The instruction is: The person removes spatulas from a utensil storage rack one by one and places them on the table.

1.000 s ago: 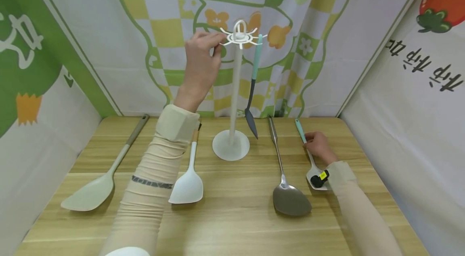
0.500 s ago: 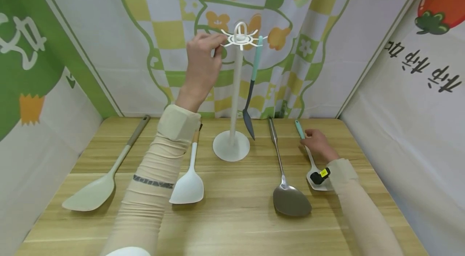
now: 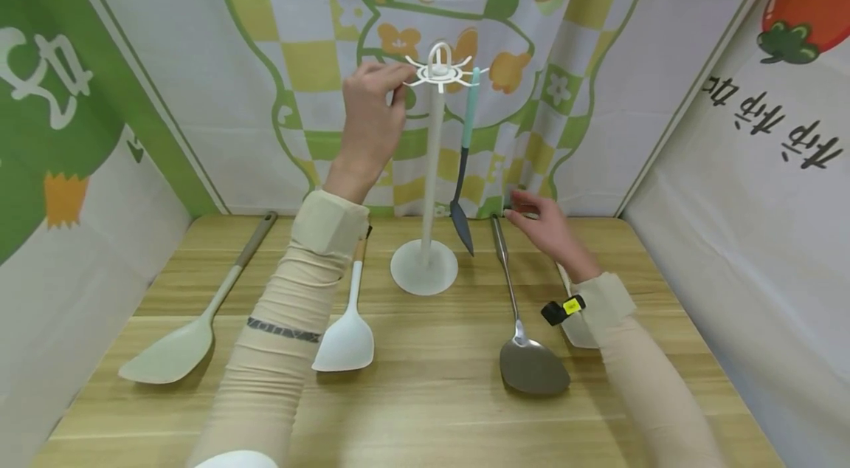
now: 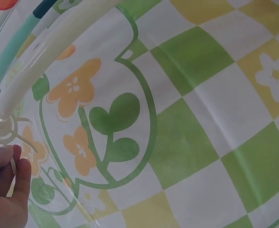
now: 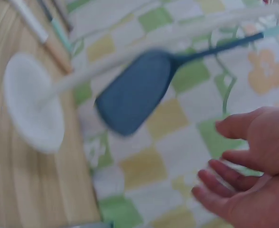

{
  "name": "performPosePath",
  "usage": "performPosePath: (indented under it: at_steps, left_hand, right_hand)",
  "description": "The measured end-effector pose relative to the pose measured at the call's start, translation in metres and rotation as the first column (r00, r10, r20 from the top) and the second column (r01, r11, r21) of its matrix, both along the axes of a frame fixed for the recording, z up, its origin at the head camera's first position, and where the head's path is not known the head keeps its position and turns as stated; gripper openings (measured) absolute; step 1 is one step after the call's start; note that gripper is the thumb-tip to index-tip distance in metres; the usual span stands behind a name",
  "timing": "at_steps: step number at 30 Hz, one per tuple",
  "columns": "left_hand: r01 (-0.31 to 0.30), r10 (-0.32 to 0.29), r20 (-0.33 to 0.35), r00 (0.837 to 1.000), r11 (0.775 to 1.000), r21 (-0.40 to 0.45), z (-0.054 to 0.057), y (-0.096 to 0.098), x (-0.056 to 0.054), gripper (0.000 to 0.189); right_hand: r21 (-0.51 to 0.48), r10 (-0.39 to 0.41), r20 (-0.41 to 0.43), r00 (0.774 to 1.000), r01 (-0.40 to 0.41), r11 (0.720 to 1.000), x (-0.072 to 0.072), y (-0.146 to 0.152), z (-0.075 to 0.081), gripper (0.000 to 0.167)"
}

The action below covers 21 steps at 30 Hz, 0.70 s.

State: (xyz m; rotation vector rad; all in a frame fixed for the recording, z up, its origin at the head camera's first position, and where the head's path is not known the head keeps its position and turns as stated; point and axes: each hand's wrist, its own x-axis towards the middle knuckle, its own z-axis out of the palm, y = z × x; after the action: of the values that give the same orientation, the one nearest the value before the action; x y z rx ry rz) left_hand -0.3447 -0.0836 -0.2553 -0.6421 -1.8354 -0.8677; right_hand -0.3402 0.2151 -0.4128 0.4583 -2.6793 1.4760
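Note:
A white utensil stand (image 3: 433,165) rises from a round base, with a ring of hooks on top. My left hand (image 3: 373,114) pinches one of those hooks on the left; the left wrist view shows thumb and finger around it. From a right-hand hook hangs a turner (image 3: 461,226) with a teal handle and dark blade. My right hand (image 3: 547,228) is raised at the right of this turner, fingers apart and holding nothing. In the right wrist view, the dark turner blade (image 5: 137,90) hangs a short way from the right hand's fingers.
On the wooden table (image 3: 425,416) lie a steel turner (image 3: 531,365), a light turner (image 3: 578,331) partly hidden by the right wrist, a white turner (image 3: 347,341) with a wooden handle, and a long beige-green turner (image 3: 174,351). A patterned curtain (image 3: 299,77) hangs behind.
My right hand has left the teal-handled light turner on the table and moved up and left. The left hand keeps its pinch on the hook. The hanging turner sways slightly.

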Motion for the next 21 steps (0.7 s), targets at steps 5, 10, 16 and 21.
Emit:
performPosePath:
  at_steps: [5,10,16,21]
  left_hand:
    - [-0.002,0.002,0.012,1.000,1.000,0.008,0.000,0.001,0.001,0.022]
    - [0.000,0.000,0.010,1.000,1.000,0.009,-0.001,0.001,0.001,0.022]
    - [0.003,-0.003,0.009,1.000,1.000,0.012,0.000,0.001,0.001,0.021]
    - [-0.004,0.004,0.038,0.999,1.000,0.016,0.000,0.001,0.002,0.022]
  right_hand:
    - [-0.244,0.045,-0.108,0.993,-0.070,0.967,-0.005,-0.035,0.020,0.052]
    - [-0.366,0.080,-0.188,0.979,-0.145,0.919,-0.007,-0.067,0.039,0.053]
    - [-0.438,0.083,-0.252,0.964,-0.190,0.879,-0.008,-0.090,0.050,0.054]
    - [-0.489,0.051,-0.320,0.946,-0.211,0.846,-0.009,-0.099,0.049,0.055]
